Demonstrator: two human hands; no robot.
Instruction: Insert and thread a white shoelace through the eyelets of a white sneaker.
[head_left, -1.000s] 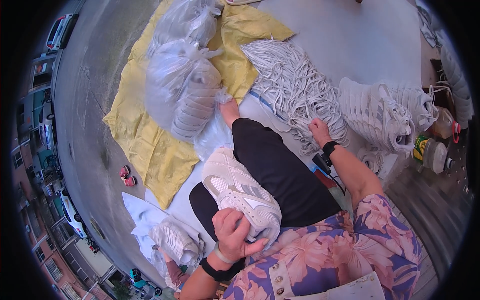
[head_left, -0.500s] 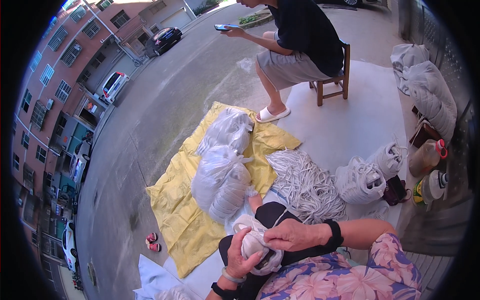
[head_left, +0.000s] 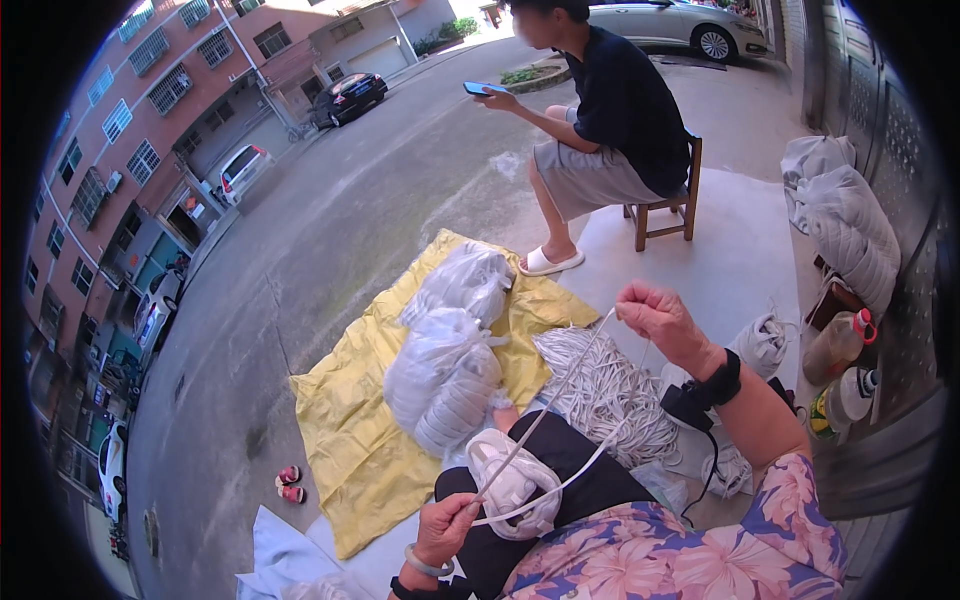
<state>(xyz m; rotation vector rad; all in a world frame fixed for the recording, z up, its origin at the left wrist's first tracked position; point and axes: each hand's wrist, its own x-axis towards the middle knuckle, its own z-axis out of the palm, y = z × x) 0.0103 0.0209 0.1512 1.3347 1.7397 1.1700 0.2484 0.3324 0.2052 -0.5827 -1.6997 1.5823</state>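
Observation:
A white sneaker point(head_left: 488, 456) rests on my dark-trousered lap. My left hand point(head_left: 446, 526) is closed beside the shoe's near left side, pinching a white shoelace point(head_left: 592, 460). My right hand point(head_left: 662, 318) is raised to the upper right, its fingers pinched on the lace as well. Two strands of the lace stretch between my hands, one fairly straight and the other sagging across the shoe. Beyond my lap lies a heap of loose white laces point(head_left: 605, 395), below my raised right forearm.
Filled clear plastic bags point(head_left: 440, 385) sit on a yellow sheet point(head_left: 345, 450). A person point(head_left: 625, 110) with a phone sits on a wooden chair point(head_left: 690, 200) ahead. At right are more white shoes point(head_left: 760, 345), a red-capped jug point(head_left: 838, 345) and stuffed white bags point(head_left: 850, 230).
My right hand has risen away from the shoe, drawing the lace out long. My left hand has moved off the shoe to its lower left. The whole view has shifted slightly.

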